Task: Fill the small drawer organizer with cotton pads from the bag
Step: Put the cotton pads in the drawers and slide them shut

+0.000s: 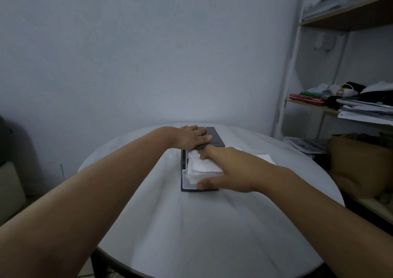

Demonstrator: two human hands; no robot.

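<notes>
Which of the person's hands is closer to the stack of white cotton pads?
Right. The right hand holds the cotton pads between thumb and fingers. The left hand lies flat on top of the dark organizer, just behind the pads.

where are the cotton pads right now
In the head view, the cotton pads are central on the table, held by the right hand at the open front of the organizer, whose top the left hand rests on.

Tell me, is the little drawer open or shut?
Open: the drawer sticks out from the black box, white pads showing inside.
</notes>
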